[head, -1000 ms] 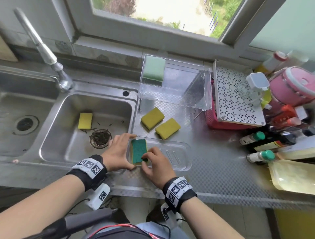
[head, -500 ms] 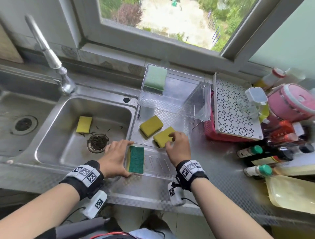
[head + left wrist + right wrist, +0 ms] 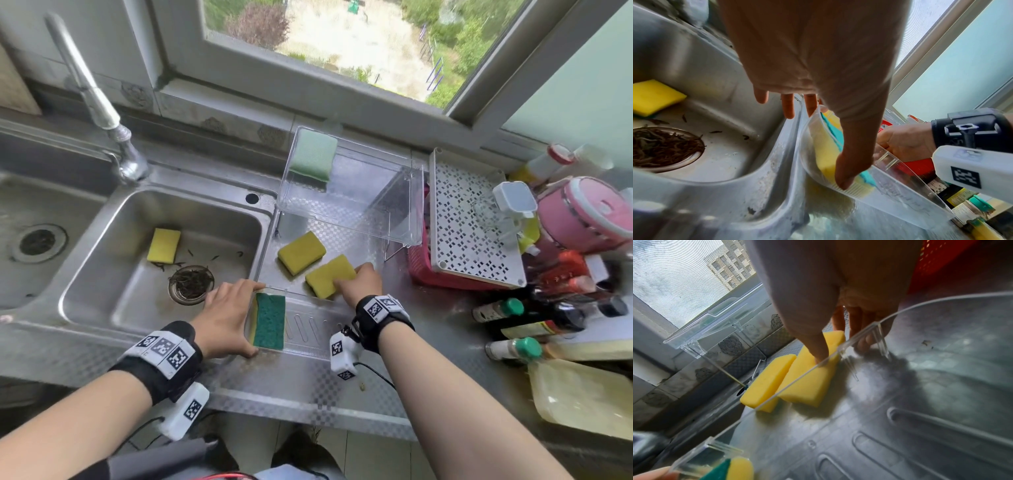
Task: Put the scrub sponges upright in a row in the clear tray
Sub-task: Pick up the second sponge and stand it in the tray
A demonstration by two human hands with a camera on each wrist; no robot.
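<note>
Since half a second ago the right hand (image 3: 359, 284) has settled lower onto the nearer yellow rectangular scrub sponge (image 3: 327, 277) at centre frame of the head view, thumb and fingers now closing on its right end; the right wrist view shows the thumb pressed into the soft top face while the other fingers curl behind the far edge, so it pinches the sponge, which lies flat on the embossed steel table (image 3: 428, 325). To do this well, I judge the pinch should take the short sides, so the foam can be turned on edge and slid in just beside the one already standing. The left hand (image 3: 227, 317), lower centre, lies open with straight fingers and thumb bracing the left end of the clear ribbed plastic tray (image 3: 308, 329), where a green-and-yellow scrub sponge (image 3: 269, 320) stands on its long edge against the end wall. A second yellow sponge (image 3: 301, 251) lies flat just above and left of the held one, a third (image 3: 163, 245) in the steel sink basin (image 3: 102, 274) at left. Foam compresses easily; the thin tray may skid on smooth steel.
</note>
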